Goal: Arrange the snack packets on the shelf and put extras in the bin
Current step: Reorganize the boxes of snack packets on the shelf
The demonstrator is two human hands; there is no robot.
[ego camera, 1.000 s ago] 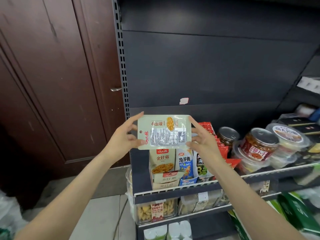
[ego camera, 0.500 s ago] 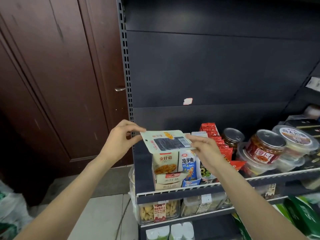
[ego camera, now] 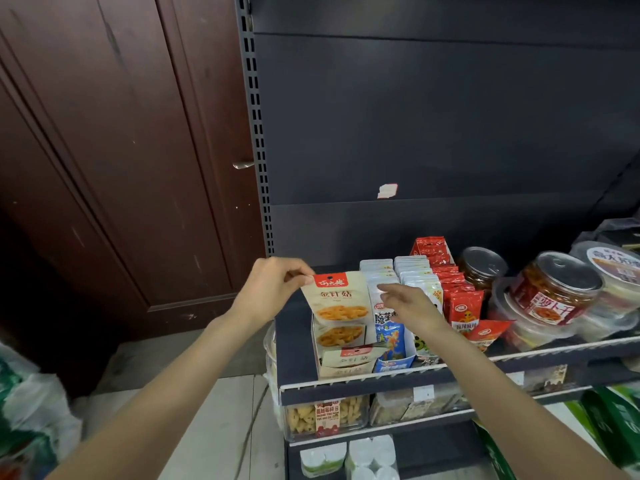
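Packet now upright, dropped into front of far-left display box on shelf | left hand grip pinches top corner | right hand released, hovering | seat it flush, facing out.

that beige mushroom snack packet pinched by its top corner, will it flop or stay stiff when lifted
The beige packet probably stays fairly flat: it stands upright with only the left hand pinching its red top corner. It looks thin, so likely light. Its glossy film may be slippery.
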